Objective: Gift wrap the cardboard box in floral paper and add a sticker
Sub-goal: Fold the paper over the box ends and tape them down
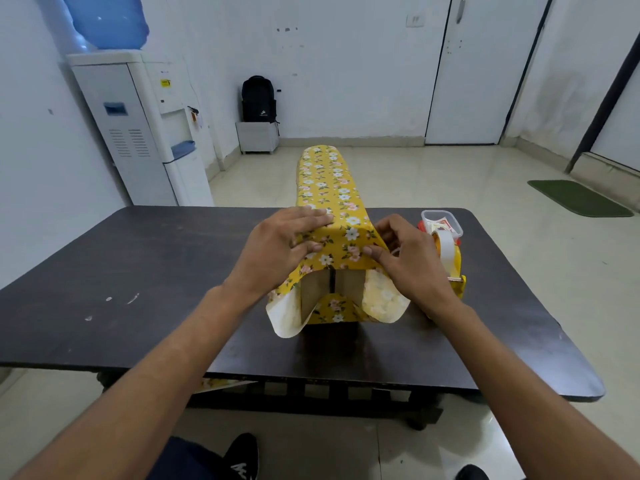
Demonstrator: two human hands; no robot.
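A long cardboard box (320, 289) lies on the dark table (138, 271), wrapped along its length in yellow floral paper (327, 188). Its near end is uncovered, brown cardboard showing between loose paper flaps. My left hand (277, 244) lies on the near top edge, fingers straight across the top and thumb pressing the paper down over the end. My right hand (405, 258) pinches the paper at the box's right corner, thumb on the front face and fingers curled behind the fold. The box's far end is hidden from me.
A tape dispenser (450, 258) with a white tape roll stands just right of the box, behind my right hand. A small clear plastic container (441, 223) sits beyond it. A paper scrap (221, 382) hangs below the table's front edge. A water dispenser (138, 133) stands at left.
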